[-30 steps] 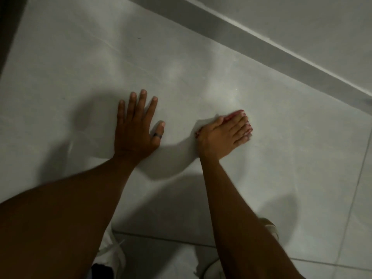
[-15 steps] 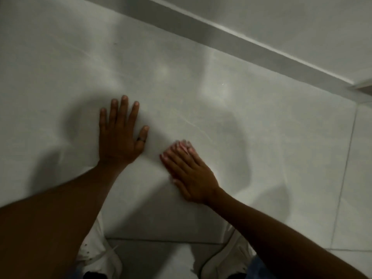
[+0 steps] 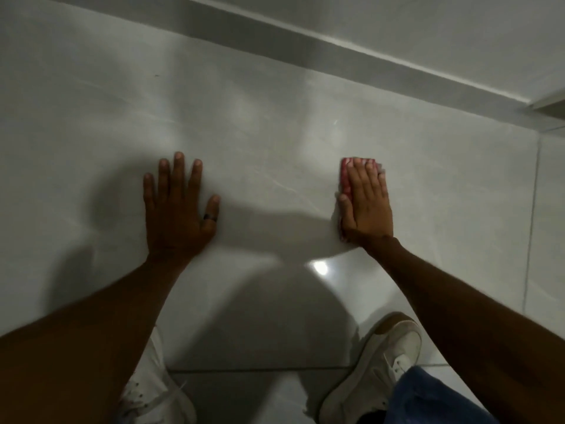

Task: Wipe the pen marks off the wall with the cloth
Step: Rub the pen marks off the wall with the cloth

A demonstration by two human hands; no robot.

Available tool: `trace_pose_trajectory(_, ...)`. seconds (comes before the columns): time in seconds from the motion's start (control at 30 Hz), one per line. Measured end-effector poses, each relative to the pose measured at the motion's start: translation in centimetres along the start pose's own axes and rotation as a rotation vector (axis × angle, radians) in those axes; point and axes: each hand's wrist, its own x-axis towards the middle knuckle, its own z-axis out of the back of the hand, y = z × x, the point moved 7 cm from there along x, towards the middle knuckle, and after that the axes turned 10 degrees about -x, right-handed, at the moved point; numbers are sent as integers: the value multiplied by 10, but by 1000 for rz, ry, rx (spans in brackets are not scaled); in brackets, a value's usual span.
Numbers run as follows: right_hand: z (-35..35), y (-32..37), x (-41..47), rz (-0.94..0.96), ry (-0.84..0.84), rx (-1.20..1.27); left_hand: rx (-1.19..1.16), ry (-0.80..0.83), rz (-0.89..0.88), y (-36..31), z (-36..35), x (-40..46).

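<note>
right hand (image 3: 365, 203) flat, fingers pressed together, pinning the pink cloth (image 3: 346, 175) to the pale surface (image 3: 275, 133)

the cloth shows only as a pink edge past the fingertips and thumb side; the left hand (image 3: 179, 206) lies spread and bare on the same surface, well apart, holding nothing. this looks like mid-wipe, though no pen marks can be made out near the cloth, only a tiny dark fleck (image 3: 156, 75) far up left. the next stroke probably calls for steady palm pressure so the cloth slides with the hand
</note>
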Motion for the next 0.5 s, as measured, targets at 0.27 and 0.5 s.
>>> trace_pose_trajectory(0.27, 12, 18, 89, -270, 32, 39, 20, -1, -2, -1, 0, -1)
trace_pose_trajectory(0.5, 29, 134, 168, 16, 46, 80, 23, -24, -3, -3, 1, -2)
